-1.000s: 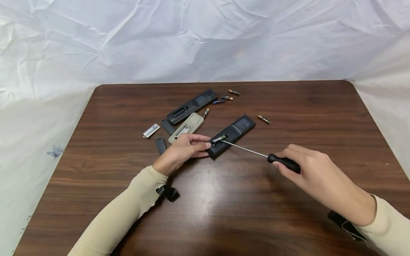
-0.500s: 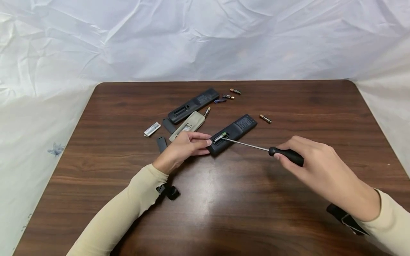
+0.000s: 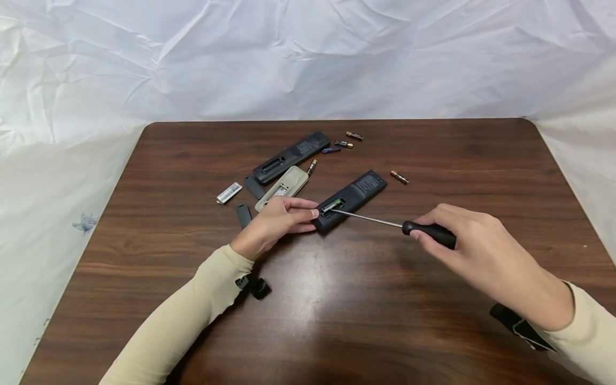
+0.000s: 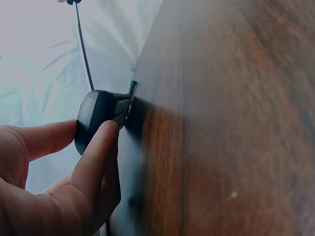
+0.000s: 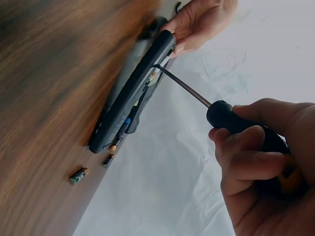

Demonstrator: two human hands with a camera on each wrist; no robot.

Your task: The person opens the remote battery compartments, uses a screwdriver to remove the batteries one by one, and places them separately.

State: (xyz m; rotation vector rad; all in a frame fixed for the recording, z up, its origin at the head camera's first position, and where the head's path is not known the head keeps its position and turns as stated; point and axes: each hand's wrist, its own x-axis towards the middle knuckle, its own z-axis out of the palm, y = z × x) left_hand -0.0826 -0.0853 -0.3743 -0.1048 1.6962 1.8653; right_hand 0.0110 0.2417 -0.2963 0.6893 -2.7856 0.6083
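Observation:
A black remote control lies back side up on the table, its battery compartment uncovered. My left hand pinches its near end between thumb and fingers. In the left wrist view, thumb and fingertips grip both sides of the remote's end. A green-and-silver battery sits in the compartment. My right hand grips the black handle of a screwdriver. Its thin metal shaft points left, with the tip at the compartment beside the battery. In the right wrist view, the screwdriver's shaft meets the remote's side edge.
Another black remote and a beige remote lie behind my left hand. Two dark battery covers and a whitish cover-like piece are at left. Loose batteries lie at the back, one battery right of the held remote.
The battery, raised and tilted a second ago, now lies lower and flatter in the compartment. My right hand and the screwdriver have shifted slightly; my left hand keeps its hold.

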